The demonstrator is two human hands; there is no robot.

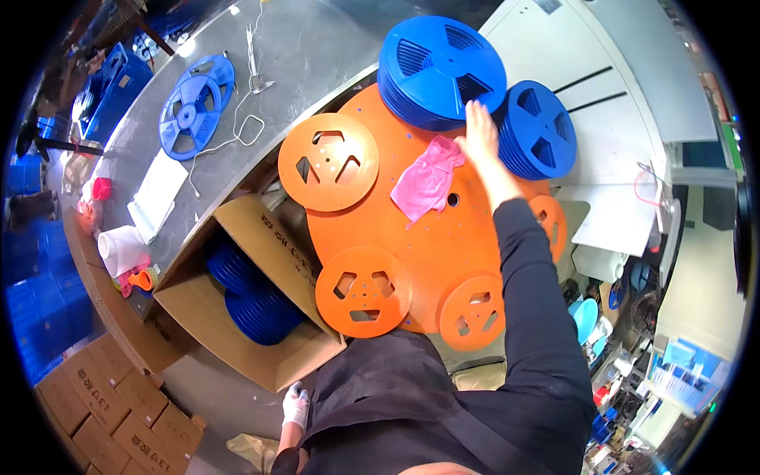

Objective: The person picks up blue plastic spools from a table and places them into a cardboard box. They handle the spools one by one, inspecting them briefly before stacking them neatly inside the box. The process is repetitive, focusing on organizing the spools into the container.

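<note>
Grey workbench [317, 47] curves across the upper left of the frame, beside an orange table [467, 245] at centre with slotted orange discs [328, 150] around its edge. Your right hand [480, 136], fingers extended and together, reaches the near edge of the stack of blue reels [443, 51] at upper centre; you seem to grip nothing, though contact is unclear. A pink cloth [426, 182] lies just left of that hand, and a second blue stack [542, 127] stands to its right. Your white-covered left hand [296, 405] hangs at lower left, near an open carton [277, 237] holding blue reels; its grip cannot be told.
</note>
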